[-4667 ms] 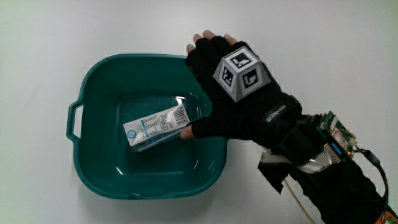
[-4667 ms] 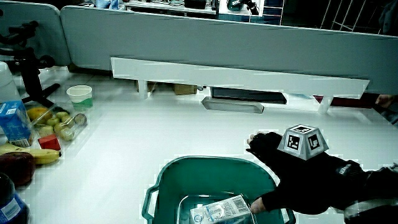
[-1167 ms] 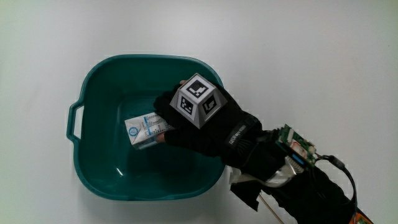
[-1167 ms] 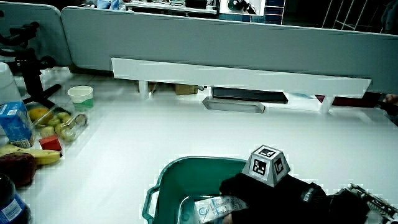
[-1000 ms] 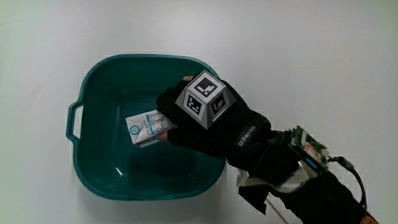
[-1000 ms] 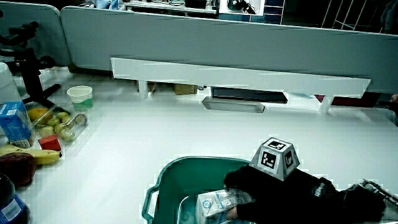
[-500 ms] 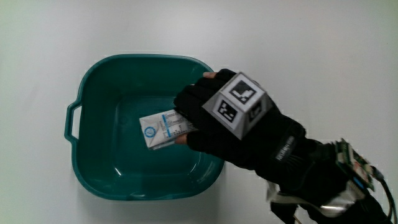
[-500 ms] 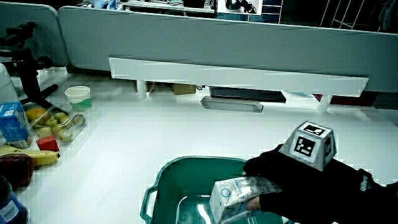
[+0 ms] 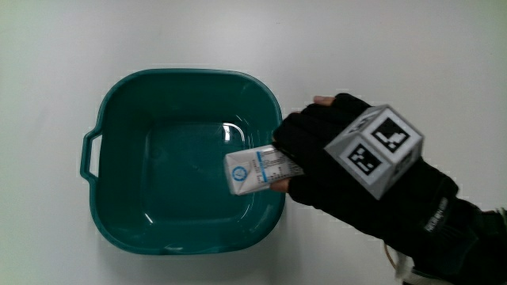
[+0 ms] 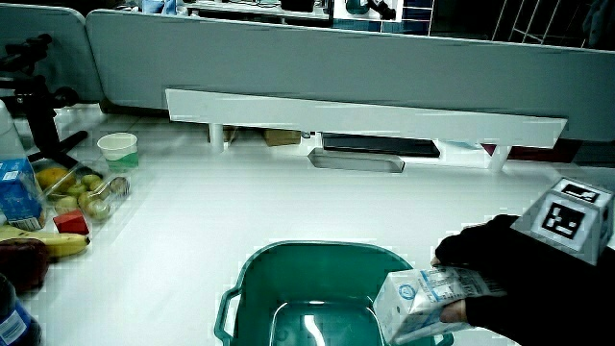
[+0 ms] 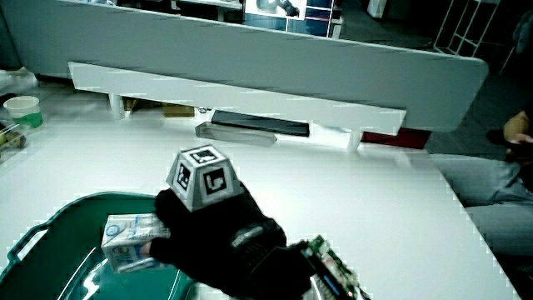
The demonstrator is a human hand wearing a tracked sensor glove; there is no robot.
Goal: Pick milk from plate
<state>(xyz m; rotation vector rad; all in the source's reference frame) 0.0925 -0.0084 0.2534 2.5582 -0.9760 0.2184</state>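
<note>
A small white milk carton [image 9: 255,170] with blue print is held in the gloved hand [image 9: 333,162], lifted above the teal basin [image 9: 119,103] near the basin's rim beside the hand. The fingers wrap the carton's end. In both side views the carton [image 10: 423,298] [image 11: 129,240] hangs above the basin [image 10: 288,264] [image 11: 50,223] in the hand [image 10: 509,269] [image 11: 212,229]. The basin holds nothing else that I can see.
At the table's edge in a side view lie bananas [image 10: 43,237], a red block [image 10: 69,223], a blue carton [image 10: 19,187], a jar of fruit [image 10: 91,197] and a white cup [image 10: 117,146]. A low grey partition [image 10: 365,67] and a white shelf [image 10: 365,115] border the table.
The hand closed on the carton in the basin, lifted it and carried it toward the basin's rim, away from the handle.
</note>
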